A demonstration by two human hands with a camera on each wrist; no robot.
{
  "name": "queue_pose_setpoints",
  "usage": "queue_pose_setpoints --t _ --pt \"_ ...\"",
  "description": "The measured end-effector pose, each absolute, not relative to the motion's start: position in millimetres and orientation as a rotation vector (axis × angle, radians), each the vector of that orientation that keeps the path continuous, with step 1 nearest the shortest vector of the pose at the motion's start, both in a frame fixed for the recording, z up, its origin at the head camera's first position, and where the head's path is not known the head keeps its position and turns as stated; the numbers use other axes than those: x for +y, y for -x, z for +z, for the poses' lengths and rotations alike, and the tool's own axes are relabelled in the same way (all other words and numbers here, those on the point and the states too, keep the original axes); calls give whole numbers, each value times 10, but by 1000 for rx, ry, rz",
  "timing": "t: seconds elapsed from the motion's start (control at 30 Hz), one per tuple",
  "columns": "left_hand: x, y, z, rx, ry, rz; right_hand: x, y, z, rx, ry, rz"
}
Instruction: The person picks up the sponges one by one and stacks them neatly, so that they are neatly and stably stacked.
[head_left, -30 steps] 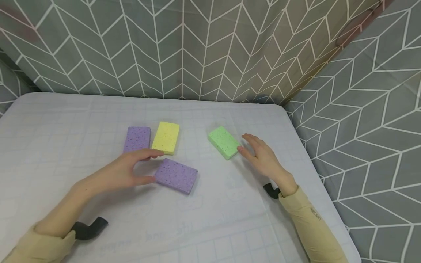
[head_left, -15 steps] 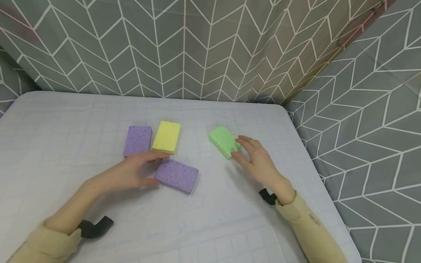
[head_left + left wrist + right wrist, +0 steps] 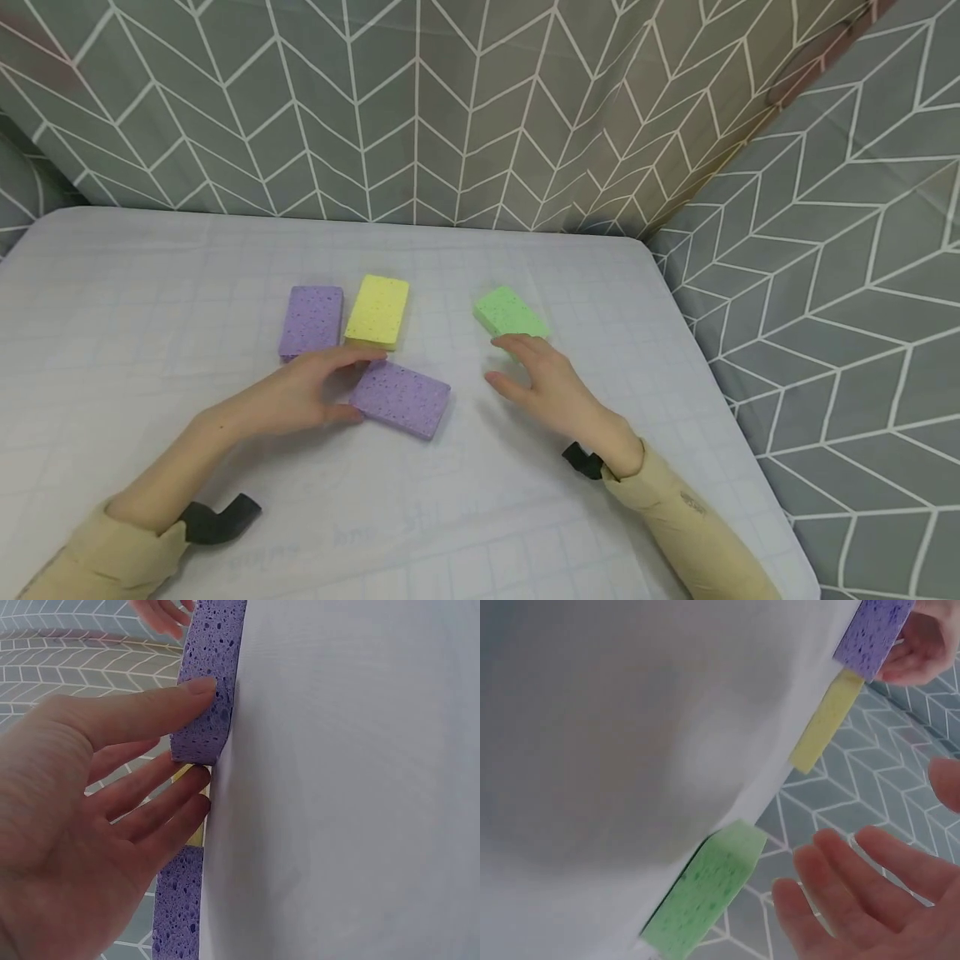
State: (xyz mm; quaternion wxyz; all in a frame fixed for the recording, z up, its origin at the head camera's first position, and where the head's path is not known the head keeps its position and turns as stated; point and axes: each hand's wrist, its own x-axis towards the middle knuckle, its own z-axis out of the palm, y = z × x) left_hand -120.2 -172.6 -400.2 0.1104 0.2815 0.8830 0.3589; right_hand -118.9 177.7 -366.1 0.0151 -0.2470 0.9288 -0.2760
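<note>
A purple sponge (image 3: 401, 400) lies flat and slightly turned at the middle of the table. My left hand (image 3: 292, 392) spans its left end in the head view, thumb at the near corner and fingers at the far one. In the left wrist view, the thumb (image 3: 150, 712) overlaps this sponge's side while the fingers extend loosely behind it. My right hand (image 3: 551, 387) hovers over the table between that sponge and a green sponge (image 3: 510, 310), fingers spread and holding nothing. In the head view its fingers cover the near end of the green sponge.
Beyond my left hand, a second purple sponge (image 3: 311, 321) and a yellow sponge (image 3: 377, 311) lie side by side. A white cloth (image 3: 480, 517) covers the table. Patterned grey curtains (image 3: 450, 108) rise behind it and on the right.
My right hand has moved left and nearer, from beside the green sponge to its near side. My left hand shifted slightly right around the purple sponge's end, then stayed put. The sponges remain in place.
</note>
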Motion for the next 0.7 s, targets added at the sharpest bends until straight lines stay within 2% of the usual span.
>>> queue_pose_setpoints --t 0.7 --pt "-1668 1240 -3975 2627 -659 1295 1496 1368 -3686 2649 954 -945"
